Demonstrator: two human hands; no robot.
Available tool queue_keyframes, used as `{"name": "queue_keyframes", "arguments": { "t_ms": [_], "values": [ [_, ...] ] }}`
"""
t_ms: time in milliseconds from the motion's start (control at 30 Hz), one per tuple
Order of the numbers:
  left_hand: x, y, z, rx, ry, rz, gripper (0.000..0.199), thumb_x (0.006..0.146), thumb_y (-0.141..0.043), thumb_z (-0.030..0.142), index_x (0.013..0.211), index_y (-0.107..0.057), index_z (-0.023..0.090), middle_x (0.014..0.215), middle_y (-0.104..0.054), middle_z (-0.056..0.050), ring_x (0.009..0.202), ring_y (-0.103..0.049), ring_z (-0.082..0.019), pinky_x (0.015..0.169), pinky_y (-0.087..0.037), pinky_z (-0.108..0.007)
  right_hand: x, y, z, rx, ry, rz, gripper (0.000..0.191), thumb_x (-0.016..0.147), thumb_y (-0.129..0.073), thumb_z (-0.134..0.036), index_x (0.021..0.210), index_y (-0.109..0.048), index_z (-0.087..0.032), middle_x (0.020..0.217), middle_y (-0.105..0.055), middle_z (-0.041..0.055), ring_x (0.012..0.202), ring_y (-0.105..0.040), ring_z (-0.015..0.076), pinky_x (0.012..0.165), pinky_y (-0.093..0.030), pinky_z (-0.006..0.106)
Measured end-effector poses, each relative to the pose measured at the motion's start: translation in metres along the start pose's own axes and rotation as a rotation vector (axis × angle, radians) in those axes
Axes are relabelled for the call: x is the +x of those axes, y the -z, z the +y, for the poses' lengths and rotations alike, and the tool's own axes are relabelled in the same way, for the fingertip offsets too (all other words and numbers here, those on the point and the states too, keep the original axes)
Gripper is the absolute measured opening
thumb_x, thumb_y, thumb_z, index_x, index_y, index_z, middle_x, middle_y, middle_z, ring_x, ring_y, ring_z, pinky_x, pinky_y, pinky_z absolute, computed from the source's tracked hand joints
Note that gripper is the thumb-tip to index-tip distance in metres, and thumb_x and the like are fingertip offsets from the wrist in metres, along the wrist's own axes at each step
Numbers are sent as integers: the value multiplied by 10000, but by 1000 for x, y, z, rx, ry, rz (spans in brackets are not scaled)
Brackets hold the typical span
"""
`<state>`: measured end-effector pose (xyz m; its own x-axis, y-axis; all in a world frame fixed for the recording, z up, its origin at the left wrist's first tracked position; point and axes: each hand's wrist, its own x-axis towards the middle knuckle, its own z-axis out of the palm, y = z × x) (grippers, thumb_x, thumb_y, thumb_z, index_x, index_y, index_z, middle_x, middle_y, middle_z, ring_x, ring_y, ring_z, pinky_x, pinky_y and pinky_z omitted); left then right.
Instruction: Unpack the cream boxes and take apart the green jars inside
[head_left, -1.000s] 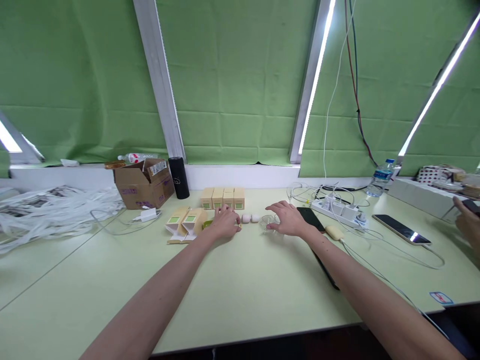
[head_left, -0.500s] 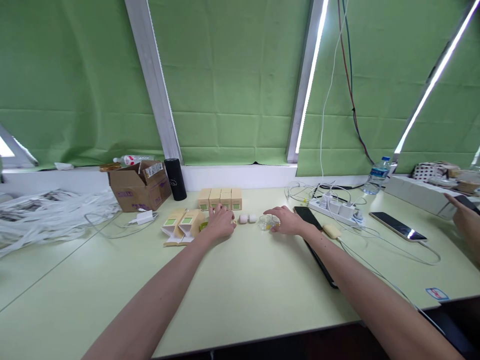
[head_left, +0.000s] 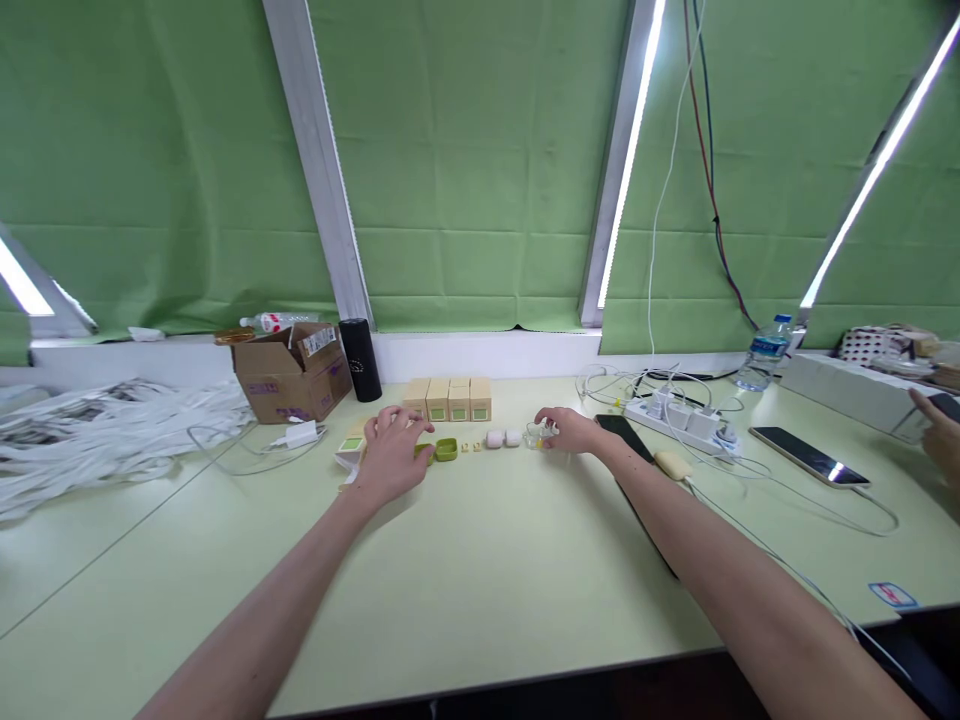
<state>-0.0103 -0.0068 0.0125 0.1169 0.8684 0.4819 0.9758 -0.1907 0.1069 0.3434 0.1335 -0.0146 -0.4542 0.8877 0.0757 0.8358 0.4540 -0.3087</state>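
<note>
My left hand (head_left: 394,452) hovers low with fingers spread, over the kraft boxes with flaps up (head_left: 350,447) and beside the olive-green small containers (head_left: 446,450), one partly under its fingers. It seems to hold nothing. My right hand (head_left: 571,431) has thumb and fingers curved round a small clear plastic piece (head_left: 532,436) on the table; details there are too small to make out. Between my hands lie two tiny yellowish pieces (head_left: 471,447) and two whitish-pink rounded pieces (head_left: 502,438), in a row with the green containers.
Several closed kraft boxes (head_left: 459,400) stand behind. A cardboard box (head_left: 289,375), black cylinder (head_left: 361,360) and white strips (head_left: 127,440) are at left. A dark tablet-like device (head_left: 626,435), power strip (head_left: 686,425), phone (head_left: 810,456) and another person's hand (head_left: 941,440) are at right.
My left hand has moved left, uncovering a green container and the tiny yellowish pieces. My right hand's fingers have drawn in closer round the clear piece. The view has shifted slightly.
</note>
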Motion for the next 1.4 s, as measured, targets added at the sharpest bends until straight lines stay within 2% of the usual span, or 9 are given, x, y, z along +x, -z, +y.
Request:
{"name": "queue_keyframes", "arguments": {
  "t_ms": [100,233,433,567,833,1000,1167,1267,1400],
  "values": [
    [-5,6,-11,34,34,-1,261,910,-564,328,1121,-703,263,1329,-648,-107,1375,-386,-377,1126,-265,-571,1,1,0,-10,-21,1,490,788,-814,-296,1256,-671,-297,1154,-716,50,1003,-673,213,773,-482,261],
    [-5,8,-13,83,64,-109,311,888,-586,318,1180,-683,274,1390,-626,-110,1411,-357,-389,1144,-237,-563,0,2,-3,-31,-33,-6,506,808,-792,-324,1294,-655,-312,1180,-711,50,1045,-670,223,781,-489,272],
    [1,2,-11,98,5,-239,492,822,-639,324,1310,-635,263,1437,-620,-124,1435,-359,-381,1184,-203,-560,-1,3,-6,-53,-25,-24,532,815,-779,-317,1326,-633,-327,1202,-709,45,1080,-673,224,826,-508,286],
    [7,-3,-15,110,-25,-314,603,764,-668,290,1362,-611,237,1422,-646,-133,1462,-367,-366,1205,-190,-553,-3,7,-6,-56,-30,-33,677,781,-778,-239,1418,-568,-321,1263,-698,66,1129,-666,243,789,-507,278],
    [17,-11,-18,105,-31,-339,466,812,-672,235,1277,-648,226,1295,-708,-139,1406,-450,-338,1160,-244,-519,-9,8,-4,-49,-22,-15,718,764,-679,-107,1443,-540,-292,1309,-701,65,1106,-683,226,740,-492,256],
    [18,-13,-19,106,-36,-323,458,816,-659,199,1273,-650,227,1278,-709,-142,1361,-483,-322,1131,-271,-490,-17,13,-13,-85,10,47,744,744,-689,-96,1454,-540,-260,1338,-693,82,1177,-645,269,901,-498,332],
    [25,-18,-19,81,-7,-327,516,807,-627,202,1321,-630,242,1248,-724,-133,1362,-474,-337,1120,-274,-501,-25,12,-49,-123,84,220,592,877,-650,-196,1456,-529,-230,1472,-597,105,1400,-442,289,1146,-344,439],
    [29,-21,-18,86,8,-328,529,800,-610,203,1327,-628,249,1239,-728,-133,1367,-469,-347,1116,-279,-517,-31,-2,-89,-203,252,312,362,939,-582,-186,1295,-649,-201,1318,-682,129,1294,-506,290,1088,-373,436],
    [29,-20,-16,103,11,-316,526,790,-605,188,1312,-637,242,1292,-711,-143,1403,-438,-357,1132,-262,-536,-40,-34,-151,-320,397,165,300,955,-520,-162,1214,-670,-172,1104,-733,152,1097,-635,298,924,-460,414]
  ]
}}
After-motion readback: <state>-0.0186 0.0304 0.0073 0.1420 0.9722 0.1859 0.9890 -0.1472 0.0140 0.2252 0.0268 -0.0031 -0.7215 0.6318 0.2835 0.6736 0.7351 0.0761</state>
